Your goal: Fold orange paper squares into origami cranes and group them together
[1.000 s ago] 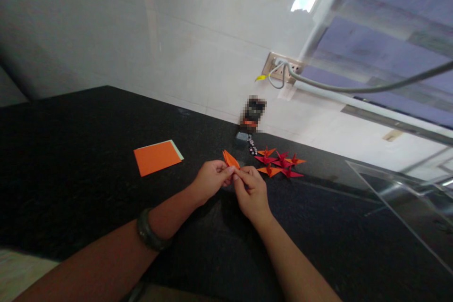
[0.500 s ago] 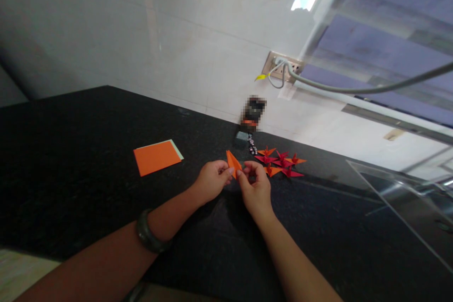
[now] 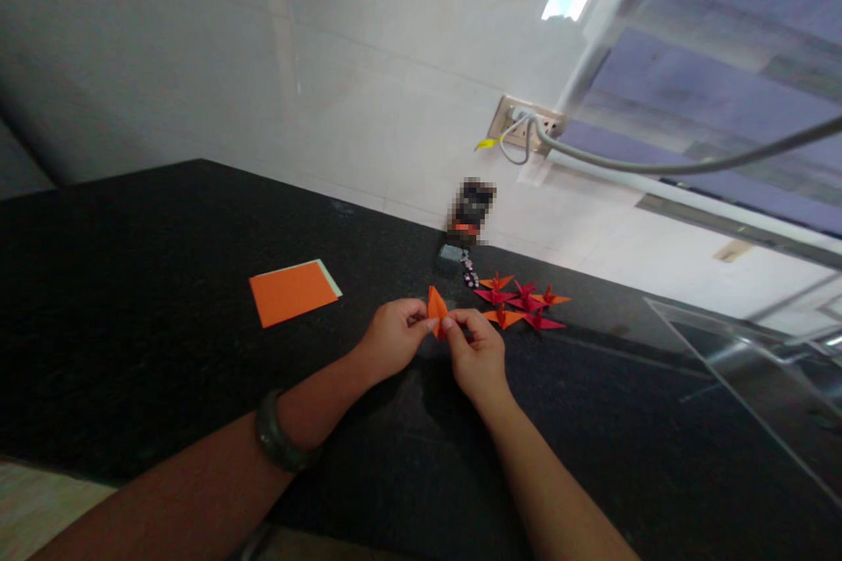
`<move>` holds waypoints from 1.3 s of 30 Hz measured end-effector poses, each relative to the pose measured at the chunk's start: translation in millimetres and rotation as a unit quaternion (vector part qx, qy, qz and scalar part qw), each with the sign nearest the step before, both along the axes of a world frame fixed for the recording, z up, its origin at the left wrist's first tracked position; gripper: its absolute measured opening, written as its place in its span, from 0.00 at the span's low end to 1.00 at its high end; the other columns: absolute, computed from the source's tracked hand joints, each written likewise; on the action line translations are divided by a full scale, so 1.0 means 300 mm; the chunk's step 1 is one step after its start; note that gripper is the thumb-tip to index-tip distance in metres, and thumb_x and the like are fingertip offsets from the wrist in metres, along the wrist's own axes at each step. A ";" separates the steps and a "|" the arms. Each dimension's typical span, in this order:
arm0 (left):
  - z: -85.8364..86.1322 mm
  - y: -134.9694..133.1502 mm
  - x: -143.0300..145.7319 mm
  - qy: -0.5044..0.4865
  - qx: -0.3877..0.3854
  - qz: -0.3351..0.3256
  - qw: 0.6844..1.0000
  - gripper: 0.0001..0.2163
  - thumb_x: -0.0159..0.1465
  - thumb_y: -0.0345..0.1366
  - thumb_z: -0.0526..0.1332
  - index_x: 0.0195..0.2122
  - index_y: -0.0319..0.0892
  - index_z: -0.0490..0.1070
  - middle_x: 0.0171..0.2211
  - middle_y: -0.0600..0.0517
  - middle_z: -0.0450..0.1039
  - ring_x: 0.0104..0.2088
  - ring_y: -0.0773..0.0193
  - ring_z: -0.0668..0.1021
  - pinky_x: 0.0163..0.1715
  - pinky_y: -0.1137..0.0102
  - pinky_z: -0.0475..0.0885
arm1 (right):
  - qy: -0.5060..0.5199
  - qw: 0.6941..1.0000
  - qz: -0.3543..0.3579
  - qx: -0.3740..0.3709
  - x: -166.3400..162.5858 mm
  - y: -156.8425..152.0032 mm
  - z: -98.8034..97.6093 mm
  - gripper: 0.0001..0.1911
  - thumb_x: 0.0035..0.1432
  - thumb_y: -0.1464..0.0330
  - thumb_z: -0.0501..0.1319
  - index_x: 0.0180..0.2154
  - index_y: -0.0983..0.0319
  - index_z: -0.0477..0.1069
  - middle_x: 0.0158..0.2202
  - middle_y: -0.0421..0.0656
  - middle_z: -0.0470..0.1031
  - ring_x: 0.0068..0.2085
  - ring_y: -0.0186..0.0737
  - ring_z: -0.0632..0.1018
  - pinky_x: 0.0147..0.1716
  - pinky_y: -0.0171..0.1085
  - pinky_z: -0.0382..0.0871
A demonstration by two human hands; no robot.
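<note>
Left hand (image 3: 396, 338) and right hand (image 3: 480, 354) pinch 1 folded orange paper (image 3: 437, 305), likely light, easily crushed; hold its near end.

Left grip (image 3: 395, 337) and right grip (image 3: 479, 356) close together, both in a pinch

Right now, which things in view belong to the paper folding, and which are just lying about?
Likely the job:
orange folded paper, pinched by left hand and right hand
orange sheet atop a pale sheet
orange and red paper cranes

Likely just there:
grey block
patterned strap
pixelated object
grey cable
</note>
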State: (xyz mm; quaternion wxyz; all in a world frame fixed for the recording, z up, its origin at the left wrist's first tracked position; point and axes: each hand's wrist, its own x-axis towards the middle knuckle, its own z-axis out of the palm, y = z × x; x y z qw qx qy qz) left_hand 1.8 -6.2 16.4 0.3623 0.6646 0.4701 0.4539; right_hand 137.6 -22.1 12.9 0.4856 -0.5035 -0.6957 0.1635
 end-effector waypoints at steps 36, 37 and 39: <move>-0.014 0.001 -0.002 -0.009 0.115 0.084 0.990 0.04 0.50 0.31 0.61 0.20 0.39 0.70 0.24 0.51 0.70 0.28 0.66 0.73 0.28 0.73 0.67 | 0.139 0.978 0.054 -0.144 -0.004 0.012 0.006 0.11 0.50 0.63 0.57 0.24 0.64 0.67 0.16 0.35 0.63 0.19 0.29 0.63 0.19 0.29 0.57; -0.011 0.000 -0.002 -0.008 0.112 0.080 0.990 0.04 0.50 0.31 0.61 0.20 0.39 0.71 0.24 0.52 0.70 0.28 0.66 0.73 0.28 0.73 0.67 | 0.140 0.978 0.053 -0.146 -0.005 0.011 0.007 0.11 0.50 0.63 0.57 0.24 0.64 0.67 0.16 0.35 0.63 0.19 0.29 0.64 0.19 0.29 0.57; -0.005 -0.003 -0.002 -0.009 0.092 0.068 0.993 0.04 0.51 0.32 0.60 0.20 0.39 0.71 0.24 0.52 0.71 0.28 0.66 0.73 0.28 0.73 0.67 | 0.139 0.978 0.053 -0.149 -0.005 0.011 0.007 0.10 0.50 0.63 0.57 0.24 0.64 0.67 0.16 0.35 0.63 0.19 0.29 0.63 0.19 0.29 0.56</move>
